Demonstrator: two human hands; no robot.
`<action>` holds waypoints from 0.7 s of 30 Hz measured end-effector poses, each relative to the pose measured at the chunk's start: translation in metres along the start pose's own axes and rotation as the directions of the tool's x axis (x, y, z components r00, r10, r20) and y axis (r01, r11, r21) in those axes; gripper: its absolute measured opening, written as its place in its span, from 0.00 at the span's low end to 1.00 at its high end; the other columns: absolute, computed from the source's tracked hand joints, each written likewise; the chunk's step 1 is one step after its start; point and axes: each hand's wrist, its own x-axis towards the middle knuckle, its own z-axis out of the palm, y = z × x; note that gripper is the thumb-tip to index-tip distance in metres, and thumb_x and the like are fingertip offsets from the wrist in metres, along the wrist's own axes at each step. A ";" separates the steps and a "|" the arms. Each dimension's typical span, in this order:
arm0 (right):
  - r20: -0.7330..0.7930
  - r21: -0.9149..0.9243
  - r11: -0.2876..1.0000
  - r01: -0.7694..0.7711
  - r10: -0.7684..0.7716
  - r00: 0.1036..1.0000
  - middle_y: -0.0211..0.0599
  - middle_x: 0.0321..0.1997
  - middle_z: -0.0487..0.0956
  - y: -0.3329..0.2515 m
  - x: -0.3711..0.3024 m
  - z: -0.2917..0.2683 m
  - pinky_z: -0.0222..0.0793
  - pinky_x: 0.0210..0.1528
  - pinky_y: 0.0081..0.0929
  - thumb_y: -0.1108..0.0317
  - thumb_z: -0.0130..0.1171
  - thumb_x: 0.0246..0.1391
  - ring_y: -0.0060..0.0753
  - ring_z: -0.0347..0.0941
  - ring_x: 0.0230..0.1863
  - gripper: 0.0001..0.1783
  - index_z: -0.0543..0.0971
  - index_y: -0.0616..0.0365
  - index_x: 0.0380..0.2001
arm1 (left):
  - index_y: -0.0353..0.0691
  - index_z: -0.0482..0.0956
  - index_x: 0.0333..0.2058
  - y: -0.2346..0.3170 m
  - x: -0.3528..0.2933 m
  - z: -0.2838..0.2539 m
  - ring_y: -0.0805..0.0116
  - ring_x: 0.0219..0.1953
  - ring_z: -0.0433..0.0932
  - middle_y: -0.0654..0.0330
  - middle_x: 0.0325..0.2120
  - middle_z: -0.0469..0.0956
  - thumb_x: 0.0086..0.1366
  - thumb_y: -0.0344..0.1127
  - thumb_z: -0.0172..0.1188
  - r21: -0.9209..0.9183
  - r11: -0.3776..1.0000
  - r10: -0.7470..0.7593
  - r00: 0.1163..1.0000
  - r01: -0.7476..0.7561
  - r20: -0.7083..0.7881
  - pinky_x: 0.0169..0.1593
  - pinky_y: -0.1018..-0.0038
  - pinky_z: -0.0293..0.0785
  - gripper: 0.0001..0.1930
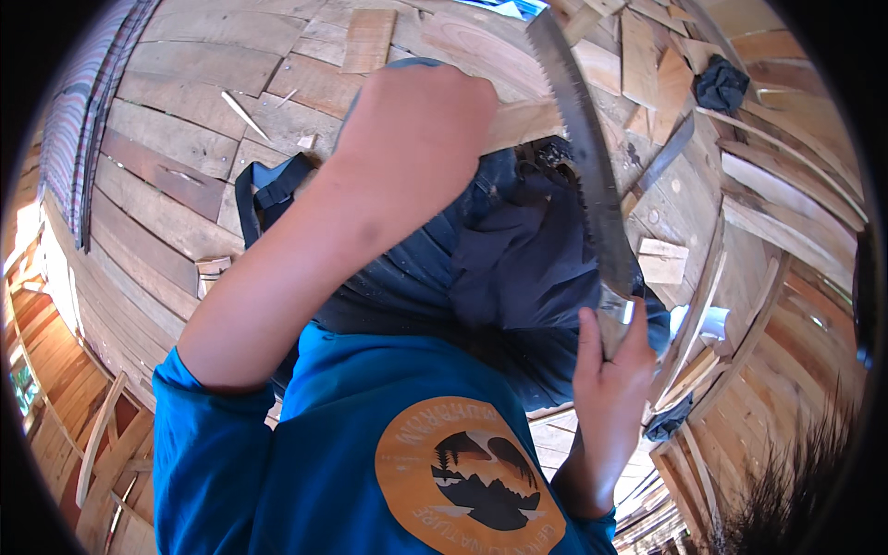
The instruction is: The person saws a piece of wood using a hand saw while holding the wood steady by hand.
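My right hand [614, 370] is wrapped round the wooden handle of a hand saw [597, 176]. Its long, slightly curved blade points away from me, with the teeth on the left side. Closed in a fist, my left hand [421, 125] grips a strip of wood [524, 125] above my lap; the fingers are mostly hidden under the back of the hand. The strip's right end comes out beside the fist and meets the toothed edge of the blade, though I cannot tell whether they touch.
Several wood offcuts [368, 42] are scattered on the plank floor [176, 120]. A long flat blade [668, 153] and a dark crumpled cloth [721, 85] lie at the right. A black strap with a buckle [276, 191] is by my left leg. Striped fabric [85, 102] hangs at the far left.
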 end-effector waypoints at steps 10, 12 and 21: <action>0.063 0.056 0.998 -0.025 0.021 0.998 0.54 0.19 0.75 0.010 -0.006 0.012 0.67 0.22 0.42 0.69 0.58 0.61 0.61 0.77 0.25 0.10 0.70 0.62 0.39 | 0.39 0.83 0.37 0.003 0.003 -0.006 0.53 0.35 0.83 0.51 0.28 0.81 0.54 0.41 0.68 0.002 1.000 -0.023 0.999 0.023 0.043 0.39 0.64 0.80 0.15; 0.064 0.068 0.997 -0.027 0.022 0.998 0.54 0.19 0.75 0.012 -0.007 0.012 0.68 0.22 0.42 0.69 0.58 0.61 0.61 0.77 0.26 0.10 0.70 0.62 0.39 | 0.38 0.83 0.36 0.004 0.003 -0.006 0.53 0.35 0.83 0.50 0.28 0.81 0.54 0.41 0.68 0.008 0.999 -0.033 0.997 0.032 0.064 0.39 0.64 0.80 0.14; 0.070 0.065 0.996 -0.058 0.053 0.996 0.53 0.19 0.75 0.009 -0.010 0.010 0.69 0.23 0.38 0.68 0.58 0.61 0.60 0.77 0.26 0.10 0.71 0.63 0.39 | 0.39 0.83 0.35 -0.002 0.006 -0.005 0.51 0.34 0.83 0.50 0.28 0.81 0.53 0.43 0.69 -0.003 1.000 -0.014 0.999 0.014 0.038 0.39 0.62 0.80 0.16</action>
